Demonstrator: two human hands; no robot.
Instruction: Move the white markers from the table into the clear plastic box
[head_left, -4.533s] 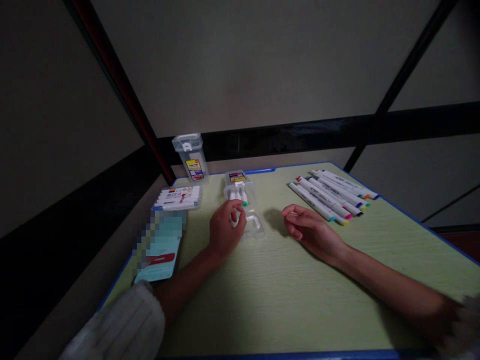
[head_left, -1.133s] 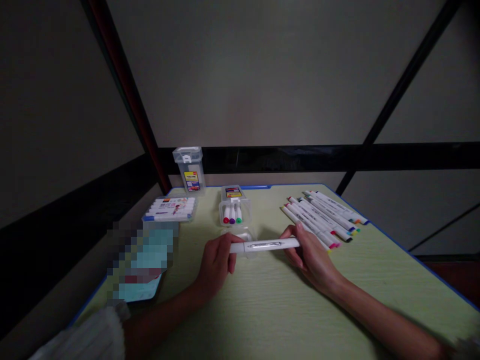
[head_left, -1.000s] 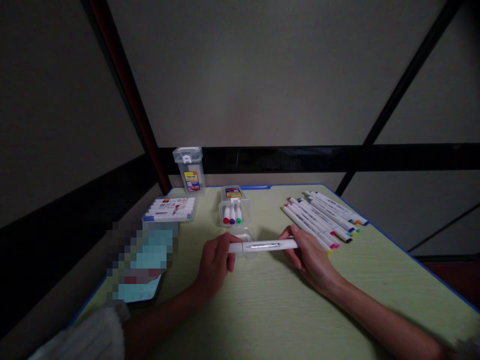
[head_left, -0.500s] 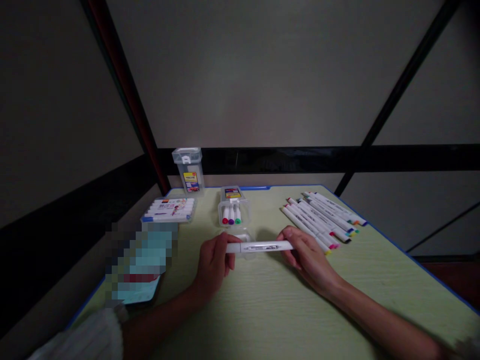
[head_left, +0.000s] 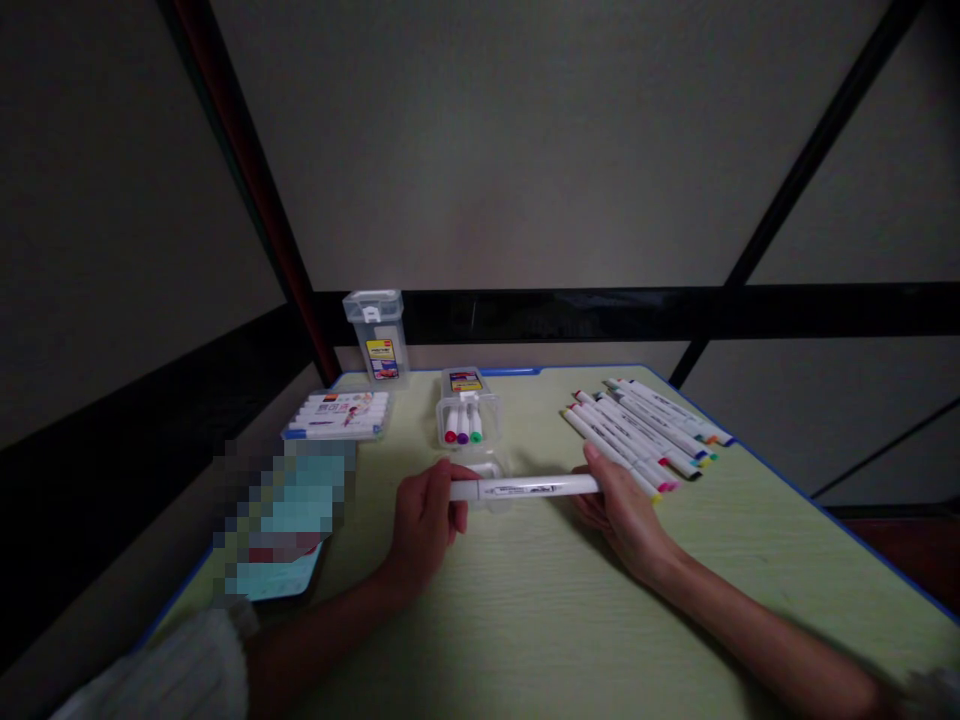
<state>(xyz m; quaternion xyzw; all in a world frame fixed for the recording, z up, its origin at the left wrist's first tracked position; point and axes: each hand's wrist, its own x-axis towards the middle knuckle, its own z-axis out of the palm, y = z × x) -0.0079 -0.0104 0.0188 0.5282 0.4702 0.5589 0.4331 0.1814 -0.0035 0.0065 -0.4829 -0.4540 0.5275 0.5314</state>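
Observation:
A white marker (head_left: pixel 536 487) is held level above the table between my two hands. My left hand (head_left: pixel 429 510) grips its left end, thumb and fingers closed round it. My right hand (head_left: pixel 619 505) pinches the right end, which the fingers hide. Just behind the marker lies the clear lid (head_left: pixel 484 467) of an open plastic case (head_left: pixel 468 412). That case holds several markers with red, purple and green ends facing me. Beyond my right hand, several loose white markers (head_left: pixel 645 430) with coloured ends lie in a slanted row.
A tall clear box (head_left: pixel 381 340) with a yellow label stands at the back left. Before it lies a flat pack of white pens (head_left: pixel 341 414). A phone-like device (head_left: pixel 289 575), partly pixelated, rests at the left edge. A wall (head_left: pixel 510 150) rises behind the blue-edged table (head_left: pixel 510 620).
My right hand has shifted slightly right along with its end of the marker. The printed side of the marker has turned a little. My left hand has barely moved.

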